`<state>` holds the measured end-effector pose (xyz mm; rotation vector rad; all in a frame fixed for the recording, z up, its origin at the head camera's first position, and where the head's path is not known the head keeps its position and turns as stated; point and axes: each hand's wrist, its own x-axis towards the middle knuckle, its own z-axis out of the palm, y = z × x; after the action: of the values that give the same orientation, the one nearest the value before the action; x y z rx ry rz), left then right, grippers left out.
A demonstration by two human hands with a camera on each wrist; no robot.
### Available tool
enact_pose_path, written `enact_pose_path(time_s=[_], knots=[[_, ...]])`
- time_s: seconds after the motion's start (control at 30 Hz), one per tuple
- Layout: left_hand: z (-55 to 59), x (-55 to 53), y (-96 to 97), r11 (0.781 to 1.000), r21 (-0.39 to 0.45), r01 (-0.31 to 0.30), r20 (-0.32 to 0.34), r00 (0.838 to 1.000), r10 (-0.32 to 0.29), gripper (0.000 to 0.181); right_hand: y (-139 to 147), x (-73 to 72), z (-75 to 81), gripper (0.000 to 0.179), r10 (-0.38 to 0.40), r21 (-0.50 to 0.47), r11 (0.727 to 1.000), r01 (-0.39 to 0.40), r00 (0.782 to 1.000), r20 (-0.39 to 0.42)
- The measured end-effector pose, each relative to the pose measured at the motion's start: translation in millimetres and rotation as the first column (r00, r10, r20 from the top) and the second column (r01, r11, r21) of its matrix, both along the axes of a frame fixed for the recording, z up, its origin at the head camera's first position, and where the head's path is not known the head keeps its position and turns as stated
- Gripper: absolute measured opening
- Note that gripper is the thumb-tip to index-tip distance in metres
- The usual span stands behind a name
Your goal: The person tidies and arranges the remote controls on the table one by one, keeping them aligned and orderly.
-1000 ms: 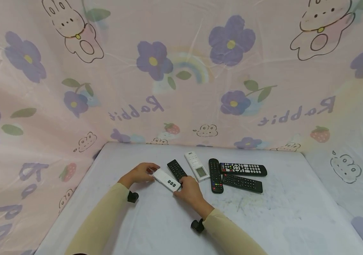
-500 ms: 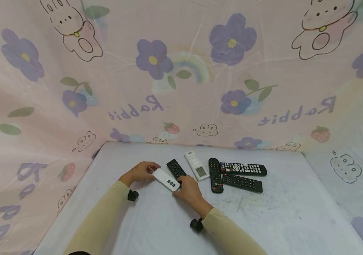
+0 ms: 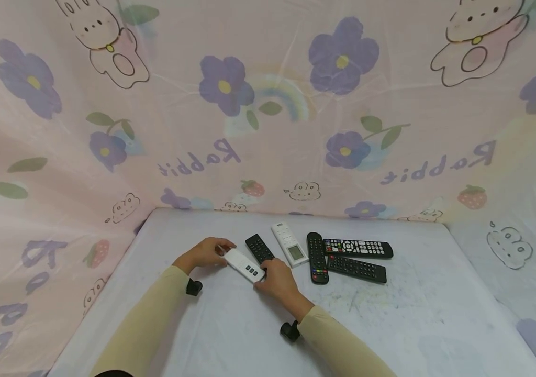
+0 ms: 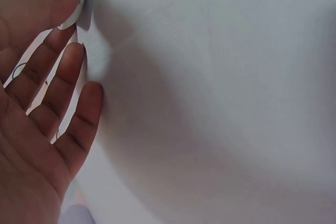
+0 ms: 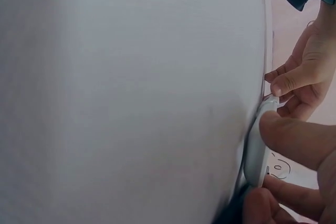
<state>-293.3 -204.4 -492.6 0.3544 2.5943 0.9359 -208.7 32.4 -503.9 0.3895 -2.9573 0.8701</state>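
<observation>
While your left hand (image 3: 203,253) pinches one end of the small white remote (image 3: 239,262), your right hand (image 3: 278,281) has its other end in a narrow grip between thumb and fingers. You have it at or just above the worktop (image 3: 419,303), near the short black remote (image 3: 258,247).

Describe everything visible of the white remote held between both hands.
The white remote looks like smooth plastic: slim, long, rounded at the edges, with three dark buttons toward one end. It slants, buttons up, beside a black remote. The left hand holds its far end, the right hand its near, buttoned end.
</observation>
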Motion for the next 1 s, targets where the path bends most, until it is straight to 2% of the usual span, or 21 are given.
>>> enact_pose_path(time_s=[0.2, 0.33, 0.57, 1.0], knots=[[0.9, -0.6, -0.3, 1.000, 0.003, 0.020, -0.001, 1.000, -0.020, 0.051, -2.0, 0.9, 1.4, 0.047, 0.000, 0.017, 1.000, -0.001, 1.000, 0.026], [-0.1, 0.0, 0.2, 1.000, -0.003, 0.011, 0.002, 1.000, -0.011, 0.051, -2.8, 2.2, 1.3, 0.050, -0.004, 0.009, 1.000, 0.003, 0.999, 0.046], [1.4, 1.0, 0.7, 1.000, -0.004, 0.006, 0.000, 1.000, -0.006, 0.052, -3.6, -0.5, -3.3, 0.045, -0.011, 0.009, 1.000, 0.011, 1.000, 0.011], [-4.0, 7.4, -5.8, 0.999, 0.037, -0.002, 0.004, 1.000, 0.002, 0.051, 2.1, 3.4, 3.1, 0.042, -0.015, -0.116, 0.993, 0.017, 1.000, 0.010]])
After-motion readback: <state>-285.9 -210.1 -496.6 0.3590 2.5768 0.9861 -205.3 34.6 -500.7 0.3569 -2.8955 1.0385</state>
